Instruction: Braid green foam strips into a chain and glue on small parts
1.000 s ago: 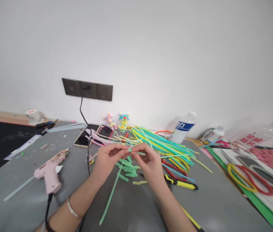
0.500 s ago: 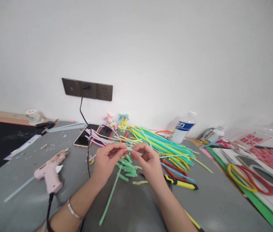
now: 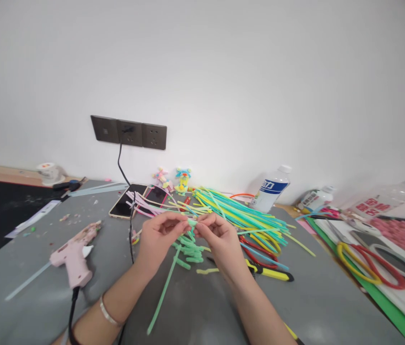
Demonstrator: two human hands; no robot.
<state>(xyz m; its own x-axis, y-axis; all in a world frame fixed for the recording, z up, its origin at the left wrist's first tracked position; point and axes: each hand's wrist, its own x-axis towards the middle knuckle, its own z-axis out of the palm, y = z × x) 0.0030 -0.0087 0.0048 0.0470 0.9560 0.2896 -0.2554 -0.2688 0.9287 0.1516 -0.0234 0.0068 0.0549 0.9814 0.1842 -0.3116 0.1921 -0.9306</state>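
Between my fingertips is a short green pipe cleaner piece, pinched from both sides. My left hand grips its left end with thumb and index finger. On the other end, the thumb and fingers of my right hand are closed. Much of the piece is hidden by the fingers. Below the hands, several cut green pipe cleaner pieces lie in a loose pile on the grey table. One longer green pipe cleaner stretches from the pile towards me.
A pink glue gun lies at left, its cord running near my left forearm. Behind my right hand spreads a bundle of coloured pipe cleaners. A yellow-black cutter, a bottle, phones and two small figures are around.
My right hand has shifted slightly, its fingers drawing in closer around the green piece, so less of it shows on the right. My left hand stays nearly in place.
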